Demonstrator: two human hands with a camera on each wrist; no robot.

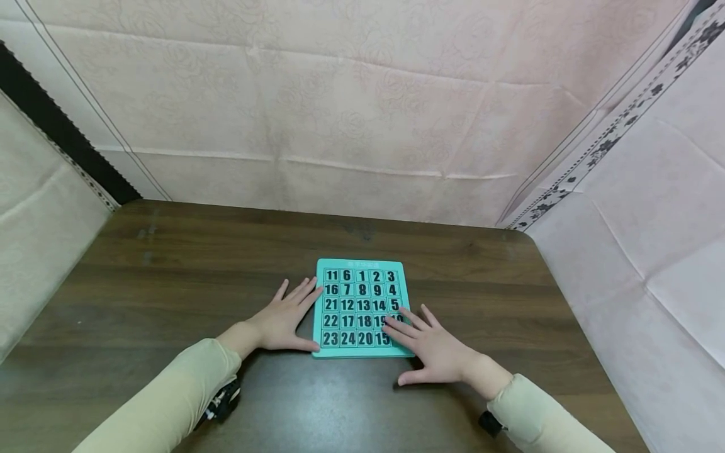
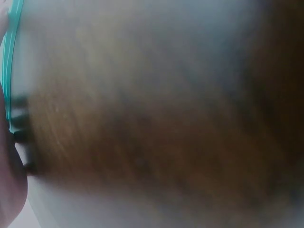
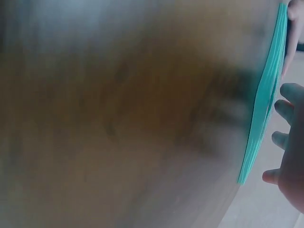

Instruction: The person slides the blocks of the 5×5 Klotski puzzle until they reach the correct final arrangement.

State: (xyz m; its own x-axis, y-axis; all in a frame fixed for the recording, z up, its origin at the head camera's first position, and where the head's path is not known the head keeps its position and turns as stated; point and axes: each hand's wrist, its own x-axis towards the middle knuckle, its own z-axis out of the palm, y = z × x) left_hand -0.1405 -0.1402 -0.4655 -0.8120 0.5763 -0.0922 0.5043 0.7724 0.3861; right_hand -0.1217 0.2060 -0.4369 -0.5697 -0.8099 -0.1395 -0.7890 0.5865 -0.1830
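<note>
A turquoise number sliding puzzle (image 1: 362, 298) with black-printed tiles lies flat on the brown wooden table. Along its left edge rests my left hand (image 1: 281, 321), fingers spread and nearly straight, the thumb at the lower left corner. My right hand (image 1: 435, 350) reaches over the lower right corner, its extended fingers above or on the tiles there, covering part of them. Whether those fingertips touch cannot be told. In the right wrist view the puzzle's side edge (image 3: 260, 107) shows beside the fingers (image 3: 281, 139). Only a strip of the puzzle (image 2: 7, 61) appears in the left wrist view.
Wood-grain table surface (image 1: 187, 277) surrounds the puzzle. Pale patterned cloth (image 1: 340, 119) hangs behind the table, with more light sheets at the left and right (image 1: 651, 264). A dark wrist device (image 1: 225, 400) sits at the left sleeve, and a black band (image 1: 489, 424) at the right.
</note>
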